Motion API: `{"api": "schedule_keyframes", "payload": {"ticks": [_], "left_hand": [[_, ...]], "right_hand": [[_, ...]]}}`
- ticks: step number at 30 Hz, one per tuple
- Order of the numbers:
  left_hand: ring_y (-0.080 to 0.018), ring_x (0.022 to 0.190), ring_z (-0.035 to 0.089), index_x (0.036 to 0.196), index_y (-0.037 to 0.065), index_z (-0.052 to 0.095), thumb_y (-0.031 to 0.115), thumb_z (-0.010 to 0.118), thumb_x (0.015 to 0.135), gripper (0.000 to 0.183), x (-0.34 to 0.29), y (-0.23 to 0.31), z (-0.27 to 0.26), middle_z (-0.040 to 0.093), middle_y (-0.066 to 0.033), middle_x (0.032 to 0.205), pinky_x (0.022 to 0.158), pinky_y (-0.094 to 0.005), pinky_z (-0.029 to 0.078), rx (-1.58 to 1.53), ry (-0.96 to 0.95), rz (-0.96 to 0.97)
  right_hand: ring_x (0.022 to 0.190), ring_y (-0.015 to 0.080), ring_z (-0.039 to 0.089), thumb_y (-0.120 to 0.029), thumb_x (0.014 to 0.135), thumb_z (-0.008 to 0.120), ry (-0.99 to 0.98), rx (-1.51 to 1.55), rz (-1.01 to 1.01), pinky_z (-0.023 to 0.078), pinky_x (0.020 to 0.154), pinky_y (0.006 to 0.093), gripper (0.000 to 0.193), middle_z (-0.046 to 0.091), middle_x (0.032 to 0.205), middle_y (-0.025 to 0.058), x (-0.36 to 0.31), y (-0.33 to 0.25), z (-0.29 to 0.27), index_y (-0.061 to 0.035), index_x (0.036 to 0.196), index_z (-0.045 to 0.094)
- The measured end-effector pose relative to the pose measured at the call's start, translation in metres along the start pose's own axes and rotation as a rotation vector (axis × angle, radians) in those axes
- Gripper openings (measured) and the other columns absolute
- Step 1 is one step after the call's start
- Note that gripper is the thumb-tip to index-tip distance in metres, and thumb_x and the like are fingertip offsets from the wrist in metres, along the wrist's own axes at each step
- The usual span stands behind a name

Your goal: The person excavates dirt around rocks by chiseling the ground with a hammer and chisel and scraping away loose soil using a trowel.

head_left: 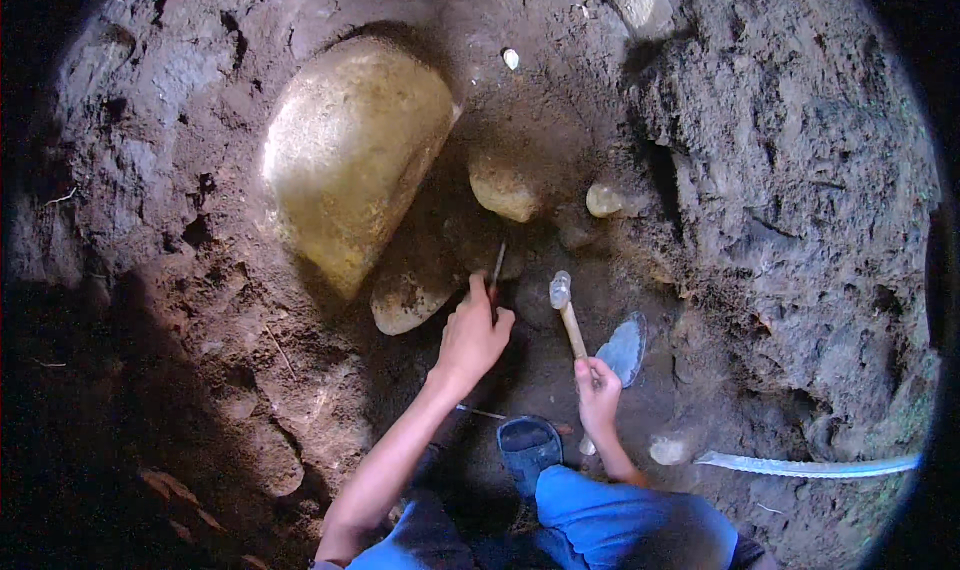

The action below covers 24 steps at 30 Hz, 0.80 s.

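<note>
My left hand is closed round a thin metal chisel, whose upper end points at the dirt below a rounded stone. To its right, my right hand grips a hammer by its pale wooden handle, the metal head raised toward the far side. Hammer and chisel are apart. Just behind the right hand lies a pointed grey metal blade, like a trowel's; any handle it has is hidden. A smaller pale stone sits half in soil left of the left hand.
A large yellowish boulder juts from the soil at the far left. Rough earth walls rise on both sides. A small stone sits in the dirt. At lower right lie a pale stone and a long whitish strip.
</note>
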<state>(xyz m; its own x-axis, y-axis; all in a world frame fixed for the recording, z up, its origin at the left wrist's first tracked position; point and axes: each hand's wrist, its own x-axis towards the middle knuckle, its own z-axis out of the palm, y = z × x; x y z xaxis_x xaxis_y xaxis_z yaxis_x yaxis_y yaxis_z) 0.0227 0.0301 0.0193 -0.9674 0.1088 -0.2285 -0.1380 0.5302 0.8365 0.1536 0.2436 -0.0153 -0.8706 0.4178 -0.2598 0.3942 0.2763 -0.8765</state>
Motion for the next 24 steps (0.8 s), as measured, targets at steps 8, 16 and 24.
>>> {"api": "schedule_keyframes", "payload": {"ticks": [8, 16, 24], "left_hand": [[-0.0411, 0.103, 0.066, 0.127, -0.001, 0.055, -0.006, 0.060, 0.086, 0.042, -0.005, -0.008, -0.006, 0.065, -0.0252, 0.116, 0.087, -0.0456, 0.053, -0.139, 0.259, 0.453], [-0.0334, 0.130, 0.057, 0.126, 0.001, 0.063, -0.009, 0.059, 0.087, 0.041, 0.006, -0.025, -0.006, 0.060, -0.0174, 0.138, 0.108, -0.0394, 0.047, -0.082, 0.057, 0.638], [-0.0327, 0.138, 0.049, 0.129, 0.002, 0.059, -0.015, 0.058, 0.082, 0.050, 0.017, -0.036, -0.007, 0.056, -0.0173, 0.143, 0.113, -0.0421, 0.044, -0.188, 0.002, 0.674]], "right_hand": [[0.067, 0.0054, 0.050, -0.032, 0.096, 0.071, 0.007, 0.040, -0.070, 0.040, 0.059, 0.0250, 0.034, 0.058, 0.072, -0.0043, -0.005, -0.007, -0.001, 0.0013, 0.096, 0.069], [0.063, 0.0138, 0.061, -0.034, 0.089, 0.077, -0.033, -0.198, -0.268, 0.049, 0.058, 0.0319, 0.034, 0.065, 0.069, 0.0061, -0.010, -0.013, -0.021, -0.0013, 0.096, 0.070], [0.067, 0.0306, 0.072, -0.037, 0.078, 0.086, -0.108, -0.384, -0.410, 0.055, 0.061, 0.0388, 0.039, 0.072, 0.077, 0.0123, -0.022, -0.019, -0.021, -0.0041, 0.092, 0.070]]}}
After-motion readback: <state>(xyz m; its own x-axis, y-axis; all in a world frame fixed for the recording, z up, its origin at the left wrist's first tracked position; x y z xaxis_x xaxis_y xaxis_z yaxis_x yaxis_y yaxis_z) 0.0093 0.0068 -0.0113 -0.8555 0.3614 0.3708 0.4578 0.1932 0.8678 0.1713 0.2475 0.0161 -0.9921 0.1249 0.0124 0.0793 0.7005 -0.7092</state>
